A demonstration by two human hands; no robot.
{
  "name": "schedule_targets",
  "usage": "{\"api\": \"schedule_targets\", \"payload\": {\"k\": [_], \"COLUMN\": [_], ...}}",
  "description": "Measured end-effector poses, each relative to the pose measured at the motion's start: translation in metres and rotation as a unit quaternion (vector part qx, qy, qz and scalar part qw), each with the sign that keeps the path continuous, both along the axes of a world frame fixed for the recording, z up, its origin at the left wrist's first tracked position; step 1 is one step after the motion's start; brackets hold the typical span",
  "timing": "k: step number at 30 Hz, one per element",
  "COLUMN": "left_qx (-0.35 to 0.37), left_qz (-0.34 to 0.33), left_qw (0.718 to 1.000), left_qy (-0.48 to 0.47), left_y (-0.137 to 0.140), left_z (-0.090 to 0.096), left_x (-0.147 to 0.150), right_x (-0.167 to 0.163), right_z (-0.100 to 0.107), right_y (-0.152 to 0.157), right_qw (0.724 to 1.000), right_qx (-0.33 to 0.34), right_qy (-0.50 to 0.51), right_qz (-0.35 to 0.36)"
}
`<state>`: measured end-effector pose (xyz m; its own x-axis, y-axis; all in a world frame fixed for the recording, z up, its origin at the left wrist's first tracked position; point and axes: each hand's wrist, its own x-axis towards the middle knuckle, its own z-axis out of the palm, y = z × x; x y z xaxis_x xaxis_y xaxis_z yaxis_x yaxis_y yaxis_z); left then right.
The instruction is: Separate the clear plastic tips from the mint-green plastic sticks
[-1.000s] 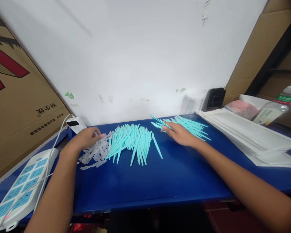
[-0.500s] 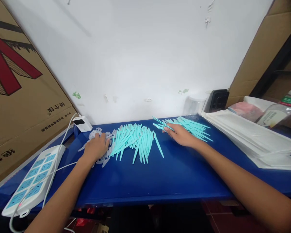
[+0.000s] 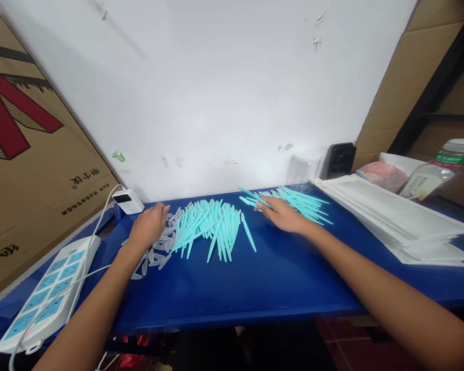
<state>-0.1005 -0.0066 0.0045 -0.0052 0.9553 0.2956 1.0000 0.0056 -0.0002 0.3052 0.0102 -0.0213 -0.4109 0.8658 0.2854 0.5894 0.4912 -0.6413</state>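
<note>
My right hand (image 3: 280, 212) is closed around a few slim turquoise sticks (image 3: 251, 198), tapered like eyebrow razors, whose ends point up and left. Behind it lies a fanned pile of the same sticks (image 3: 309, 206). A larger turquoise heap (image 3: 211, 226) spreads across the middle of the blue table (image 3: 232, 293), with one stick (image 3: 249, 233) apart at its right. My left hand (image 3: 149, 224) is at the back edge of a scatter of small translucent caps (image 3: 156, 255), fingers curled together. What those fingers hold, if anything, is hidden.
A white power strip (image 3: 48, 296) with cables and a small white device (image 3: 128, 201) are on the left. Clear cup (image 3: 304, 172), black object (image 3: 339, 161), white paper stack (image 3: 390, 211) and bottle (image 3: 429, 178) stand or lie right. Cardboard boxes flank both sides.
My left hand has lifted and shifted back from over the translucent caps, its fingers drawing together and uncovering more caps. The right hand still grips its sticks. The view has shifted slightly.
</note>
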Motion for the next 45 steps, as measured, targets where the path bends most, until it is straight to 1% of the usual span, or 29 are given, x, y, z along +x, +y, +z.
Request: {"api": "schedule_targets", "payload": {"k": [1,2,3,4,5,6,7,8,9,10,13,15,18,23,25,27,29,33,35,37,39,40,45], "left_qx": [0.011,0.012,0.008,-0.023,-0.064,-0.124,-0.171,-0.203,-0.228,-0.239,-0.253,-0.265,-0.289,-0.316,-0.317,-0.309,-0.286,-0.191,-0.141,-0.116,-0.122,-0.131,-0.173], "left_qz": [-0.035,-0.079,-0.118,-0.148,-0.155,-0.166,-0.179,-0.191,-0.203,-0.210,-0.217,-0.223,-0.229,-0.212,-0.218,-0.232,-0.246,-0.287,-0.308,-0.315,-0.307,-0.302,-0.307], "left_qw": [0.998,0.988,0.969,0.938,0.897,0.849,0.807,0.777,0.756,0.744,0.724,0.708,0.690,0.682,0.687,0.700,0.730,0.814,0.837,0.850,0.856,0.854,0.820], "left_qy": [-0.055,-0.129,-0.215,-0.313,-0.409,-0.485,-0.536,-0.564,-0.579,-0.587,-0.604,-0.615,-0.623,-0.624,-0.617,-0.601,-0.569,-0.468,-0.429,-0.405,-0.398,-0.402,-0.451], "left_y": [0.003,0.006,0.009,0.013,0.016,0.019,0.022,0.025,0.027,0.027,0.025,0.019,0.010,0.003,0.002,0.001,0.000,0.002,0.003,0.004,0.005,0.005,0.006], "left_z": [0.007,0.013,0.017,0.019,0.019,0.017,0.014,0.010,0.005,0.000,-0.012,-0.015,-0.014,-0.010,-0.011,-0.013,-0.016,-0.022,-0.022,-0.022,-0.023,-0.023,-0.028], "left_x": [0.007,0.016,0.027,0.039,0.052,0.065,0.076,0.085,0.092,0.097,0.102,0.100,0.101,0.106,0.108,0.109,0.111,0.113,0.113,0.113,0.112,0.111,0.110], "right_x": [0.000,0.000,0.001,0.001,0.001,0.001,0.002,0.002,0.003,0.003,0.002,-0.001,-0.007,-0.011,-0.011,-0.011,-0.011,-0.011,-0.011,-0.011,-0.011,-0.011,-0.010], "right_z": [0.000,0.000,0.001,0.001,0.001,0.002,0.003,0.003,0.004,0.004,0.005,0.005,0.005,0.009,0.010,0.011,0.011,0.013,0.014,0.015,0.016,0.016,0.016], "right_y": [0.000,0.001,0.001,0.001,0.002,0.002,0.002,0.002,0.002,0.002,-0.001,-0.004,-0.009,-0.013,-0.014,-0.015,-0.016,-0.017,-0.018,-0.018,-0.018,-0.018,-0.018], "right_qw": [1.000,1.000,1.000,1.000,0.999,0.999,0.998,0.997,0.997,0.996,0.994,0.992,0.990,0.988,0.987,0.985,0.983,0.984,0.984,0.984,0.984,0.983,0.980], "right_qx": [0.000,-0.002,-0.007,-0.015,-0.023,-0.030,-0.036,-0.042,-0.048,-0.056,-0.081,-0.094,-0.107,-0.119,-0.121,-0.126,-0.135,-0.145,-0.141,-0.135,-0.137,-0.142,-0.160], "right_qy": [0.004,0.010,0.017,0.025,0.033,0.041,0.049,0.055,0.060,0.064,0.070,0.068,0.060,0.060,0.067,0.073,0.075,0.060,0.052,0.052,0.054,0.054,0.058], "right_qz": [0.000,0.000,0.002,0.004,0.008,0.011,0.015,0.017,0.017,0.020,0.036,0.050,0.066,0.077,0.082,0.090,0.097,0.090,0.094,0.101,0.103,0.102,0.104]}}
